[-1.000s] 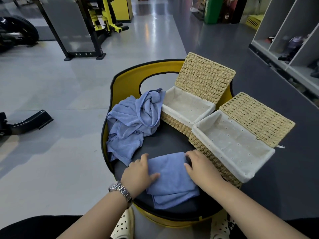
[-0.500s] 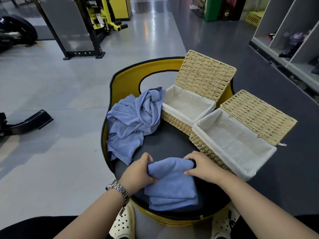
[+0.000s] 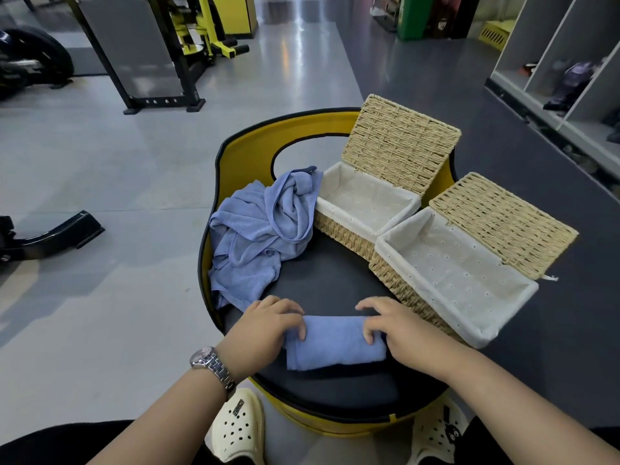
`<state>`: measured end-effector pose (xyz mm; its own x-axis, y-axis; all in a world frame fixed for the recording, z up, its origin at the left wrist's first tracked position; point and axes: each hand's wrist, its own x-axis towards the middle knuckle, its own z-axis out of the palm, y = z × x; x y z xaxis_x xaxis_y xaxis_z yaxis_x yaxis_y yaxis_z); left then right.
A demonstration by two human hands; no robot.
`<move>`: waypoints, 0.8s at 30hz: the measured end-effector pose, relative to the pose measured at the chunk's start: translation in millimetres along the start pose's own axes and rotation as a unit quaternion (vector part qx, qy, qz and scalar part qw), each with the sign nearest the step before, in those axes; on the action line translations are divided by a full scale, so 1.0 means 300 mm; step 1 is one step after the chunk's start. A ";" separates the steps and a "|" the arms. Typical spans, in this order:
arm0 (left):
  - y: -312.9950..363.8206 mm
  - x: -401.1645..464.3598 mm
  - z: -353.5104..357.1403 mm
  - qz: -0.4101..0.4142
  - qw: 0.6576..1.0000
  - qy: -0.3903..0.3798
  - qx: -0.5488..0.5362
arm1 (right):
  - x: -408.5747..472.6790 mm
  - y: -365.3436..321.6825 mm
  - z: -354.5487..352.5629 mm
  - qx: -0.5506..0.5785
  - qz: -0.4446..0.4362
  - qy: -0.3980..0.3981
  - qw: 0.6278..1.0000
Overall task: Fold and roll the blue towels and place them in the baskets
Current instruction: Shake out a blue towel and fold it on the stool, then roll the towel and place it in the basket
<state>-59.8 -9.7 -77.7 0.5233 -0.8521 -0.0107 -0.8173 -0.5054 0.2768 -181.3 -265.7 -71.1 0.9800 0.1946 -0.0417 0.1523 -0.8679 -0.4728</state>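
Observation:
A blue towel lies partly rolled on the near part of the dark seat cushion. My left hand curls over the roll's left end. My right hand presses fingers on its right end. Several loose blue towels lie crumpled in a heap at the seat's left. Two wicker baskets with white lining stand open on the right: the far basket and the near basket, both with nothing inside and lids tipped back.
The seat belongs to a round yellow chair with a curved back. My feet in cream clogs rest below. Gym equipment stands far left, and open shelving lines the right wall.
The folded towel has been rolled from its far edge toward me into a short thick roll. Both hands followed it closer to the seat's near edge.

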 end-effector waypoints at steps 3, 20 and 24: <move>0.043 -0.001 -0.020 -0.027 1.000 -0.010 0.000 | 0.005 -0.028 -0.016 -0.008 0.044 -0.045 0.998; 0.227 0.092 -0.131 -0.062 0.994 -0.092 0.013 | -0.015 -0.067 -0.148 -0.052 0.123 -0.068 0.989; 0.384 0.173 -0.242 -0.035 0.997 -0.008 -0.065 | -0.067 0.021 -0.411 -0.015 0.170 -0.040 0.985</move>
<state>-109.3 -102.2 23.4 0.5729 -0.8181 -0.0501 -0.7398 -0.5425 0.3979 -184.3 -331.4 35.1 0.9621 -0.0749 -0.2622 -0.1777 -0.9017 -0.3943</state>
